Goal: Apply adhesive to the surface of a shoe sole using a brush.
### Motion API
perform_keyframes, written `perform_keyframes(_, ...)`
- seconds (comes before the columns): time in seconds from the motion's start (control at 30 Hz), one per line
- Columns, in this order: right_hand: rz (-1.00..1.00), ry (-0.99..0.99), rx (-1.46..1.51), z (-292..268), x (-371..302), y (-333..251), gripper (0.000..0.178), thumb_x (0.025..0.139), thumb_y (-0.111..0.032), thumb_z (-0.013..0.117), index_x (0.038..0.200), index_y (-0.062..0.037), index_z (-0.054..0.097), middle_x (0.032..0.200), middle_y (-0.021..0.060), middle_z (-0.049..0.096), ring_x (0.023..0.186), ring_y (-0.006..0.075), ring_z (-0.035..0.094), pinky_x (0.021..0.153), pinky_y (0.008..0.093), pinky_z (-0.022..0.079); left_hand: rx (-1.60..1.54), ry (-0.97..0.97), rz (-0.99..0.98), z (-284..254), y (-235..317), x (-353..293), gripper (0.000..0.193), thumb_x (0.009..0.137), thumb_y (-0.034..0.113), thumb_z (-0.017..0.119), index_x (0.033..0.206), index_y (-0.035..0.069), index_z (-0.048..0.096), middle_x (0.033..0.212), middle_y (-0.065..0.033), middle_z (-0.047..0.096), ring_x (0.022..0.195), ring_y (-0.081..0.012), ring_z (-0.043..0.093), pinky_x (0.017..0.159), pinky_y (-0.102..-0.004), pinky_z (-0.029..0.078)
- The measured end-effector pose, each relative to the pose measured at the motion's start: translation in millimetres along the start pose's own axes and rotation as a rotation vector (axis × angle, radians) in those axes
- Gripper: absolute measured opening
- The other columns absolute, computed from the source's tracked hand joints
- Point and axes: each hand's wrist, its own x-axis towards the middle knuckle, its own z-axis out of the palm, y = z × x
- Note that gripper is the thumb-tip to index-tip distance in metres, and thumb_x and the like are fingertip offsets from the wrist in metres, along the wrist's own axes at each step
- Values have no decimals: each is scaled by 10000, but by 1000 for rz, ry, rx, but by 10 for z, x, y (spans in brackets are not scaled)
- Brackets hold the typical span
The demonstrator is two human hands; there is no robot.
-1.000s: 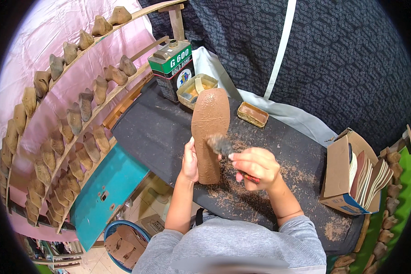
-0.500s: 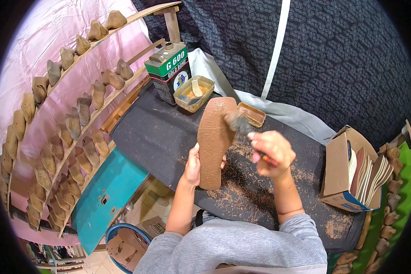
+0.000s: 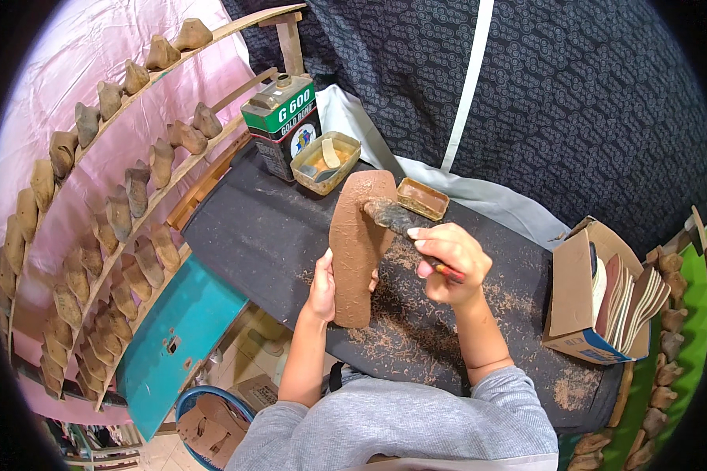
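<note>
My left hand (image 3: 320,287) grips the lower part of a long brown shoe sole (image 3: 359,259), thumb on its left edge and fingertips showing at its right edge. The sole stands nearly lengthwise in front of me, with a wet-looking, streaky face. Closed round the handle of a brush (image 3: 393,216), my right hand (image 3: 453,263) is to the right of the sole. The brush's dark, caked bristles touch the upper right part of the sole. Just behind the brush lies a small rectangular tub (image 3: 423,198) with brown residue.
Brown shavings (image 3: 416,326) litter the dark work table (image 3: 243,212). At its back left stand a green and black metal can (image 3: 281,125) and a plastic tub of glue (image 3: 326,162). A carton of soles (image 3: 597,294) is at right. Racks of shoe lasts (image 3: 137,188) line the left.
The bristles have moved slightly left and down across the sole, with my right hand following. My left hand keeps its hold. The whole view has shifted a little.
</note>
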Motion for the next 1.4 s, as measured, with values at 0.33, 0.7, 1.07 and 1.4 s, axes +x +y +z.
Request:
perform_keyframes(0.33, -23, 5, -138, 38, 70, 132, 379, 514, 115, 635, 877, 5, 611, 914, 157, 657, 729, 268, 643, 624, 315, 524, 24, 23, 16, 56, -14, -8, 595, 960, 446, 145, 1098, 10, 525, 861, -122, 617, 751, -203, 595, 717, -339, 489)
perform_keyframes(0.7, -127, -60, -45, 126, 29, 91, 381, 571, 98, 682, 936, 6, 621, 960, 152, 653, 748, 253, 643, 641, 329, 533, 108, 76, -27, 63, -1, 9, 573, 961, 443, 151, 1139, 26, 500, 888, -119, 617, 764, -195, 595, 731, -343, 488)
perform_keyframes(1.07, 77, 79, -125, 64, -13, 177, 310, 578, 115, 655, 860, 0, 600, 883, 140, 662, 771, 273, 646, 691, 317, 520, 103, 37, 30, -60, -68, 4, 464, 961, 407, 191, 1172, 55, 407, 875, -153, 603, 716, -233, 597, 672, -357, 498)
perform_keyframes(1.4, 111, 73, 4, -21, -59, 148, 205, 640, 38, 660, 835, 8, 604, 835, 145, 658, 752, 255, 649, 675, 322, 524, 60, 52, 48, -71, -47, 10, 512, 958, 423, 170, 1119, 47, 478, 853, -131, 606, 720, -211, 590, 683, -344, 491)
